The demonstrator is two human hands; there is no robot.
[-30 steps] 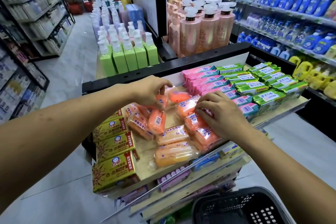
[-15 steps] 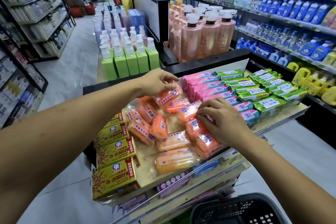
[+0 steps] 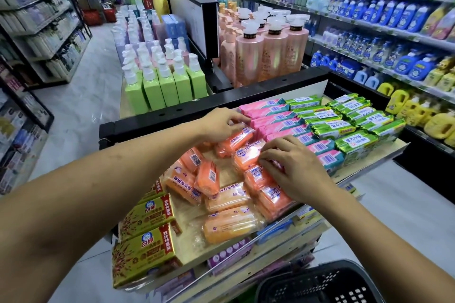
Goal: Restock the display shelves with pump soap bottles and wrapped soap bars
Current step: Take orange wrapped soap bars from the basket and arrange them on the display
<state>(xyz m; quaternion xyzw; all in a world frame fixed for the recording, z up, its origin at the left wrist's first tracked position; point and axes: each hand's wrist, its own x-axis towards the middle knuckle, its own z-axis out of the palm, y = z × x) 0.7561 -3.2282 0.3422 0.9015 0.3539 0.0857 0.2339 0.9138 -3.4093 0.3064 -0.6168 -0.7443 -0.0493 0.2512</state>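
Orange wrapped soap bars lie loosely across the sloped wooden display shelf in front of me. My left hand pinches one orange bar at the back of the shelf, beside the pink wrapped bars. My right hand rests fingers-down on a row of orange bars stacked on edge, gripping the top of that row. Green wrapped bars fill the right side, gold boxed bars the left. Green pump bottles and pink pump bottles stand behind.
A black plastic basket sits low at the bottom right. A black divider rail edges the back of the shelf. Wall shelving with blue and yellow bottles runs along the right; an aisle with grey floor opens on the left.
My left hand has carried an orange bar from the shelf's middle up to the back row beside the pink bars. The right hand has stayed on the stacked orange bars.
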